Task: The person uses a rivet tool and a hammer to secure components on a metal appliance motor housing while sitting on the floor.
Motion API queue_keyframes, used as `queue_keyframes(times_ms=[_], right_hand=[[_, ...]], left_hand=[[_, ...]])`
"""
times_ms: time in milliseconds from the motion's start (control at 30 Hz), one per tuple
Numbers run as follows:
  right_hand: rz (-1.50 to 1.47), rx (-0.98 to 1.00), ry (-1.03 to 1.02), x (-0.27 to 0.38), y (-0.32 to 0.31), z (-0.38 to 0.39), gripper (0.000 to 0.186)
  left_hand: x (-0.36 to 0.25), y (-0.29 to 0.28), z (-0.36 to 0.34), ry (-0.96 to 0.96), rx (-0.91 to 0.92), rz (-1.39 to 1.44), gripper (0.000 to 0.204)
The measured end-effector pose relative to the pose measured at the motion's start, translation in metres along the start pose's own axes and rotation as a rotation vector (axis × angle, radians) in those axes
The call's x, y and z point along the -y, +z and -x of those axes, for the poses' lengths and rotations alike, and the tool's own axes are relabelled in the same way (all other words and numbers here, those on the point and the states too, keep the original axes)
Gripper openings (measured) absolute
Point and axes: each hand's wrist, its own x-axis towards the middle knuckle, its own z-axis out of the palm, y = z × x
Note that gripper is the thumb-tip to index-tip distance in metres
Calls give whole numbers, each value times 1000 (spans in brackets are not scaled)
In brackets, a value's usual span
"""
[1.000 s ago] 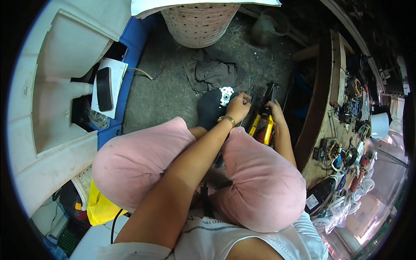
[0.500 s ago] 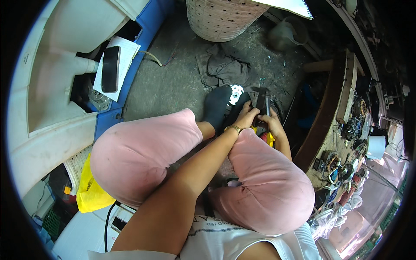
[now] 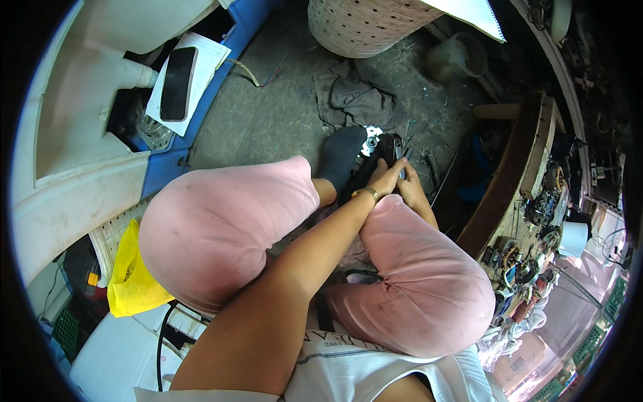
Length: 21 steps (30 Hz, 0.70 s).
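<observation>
My left hand (image 3: 384,178) and my right hand (image 3: 411,189) are close together beyond my right knee, low over the floor beside my feet. Between them is a narrow dark metal piece (image 3: 398,145) whose tip points away from me. My left fingers are closed along its near side. The right hand's fingers are bent against the same piece, partly hidden behind the left. The piece's lower part is covered by my hands and knee, so its exact kind cannot be made out. A dark sandal with a white strap (image 3: 371,142) lies just left of it.
A crumpled dark cloth (image 3: 362,97) lies on the floor ahead, before a perforated basket (image 3: 365,30). At right stands a wooden bench (image 3: 499,224) crowded with small parts. A phone (image 3: 179,84) rests on paper at left, above a yellow bag (image 3: 130,278).
My hands have drawn closer together, and the metal piece shows less broadly. The yellow and red part seen below my hands is now out of sight. The whole view has shifted slightly.
</observation>
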Motion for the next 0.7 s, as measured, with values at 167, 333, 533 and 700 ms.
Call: queue_keyframes(times_ms=[167, 333, 533, 700], right_hand=[[-13, 13, 31, 4, 0, 1, 59], [278, -108, -196, -44, -14, -23, 55], [265, 64, 25, 3, 4, -24, 54], [332, -51, -35, -29, -15, -36, 64]], left_hand=[[-1, 1, 1, -2, 38, 41, 112], [2, 18, -6, 25, -9, 108, 104], [14, 2, -25, -24, 69, 343, 105], [-1, 14, -22, -59, 116, 267, 103]])
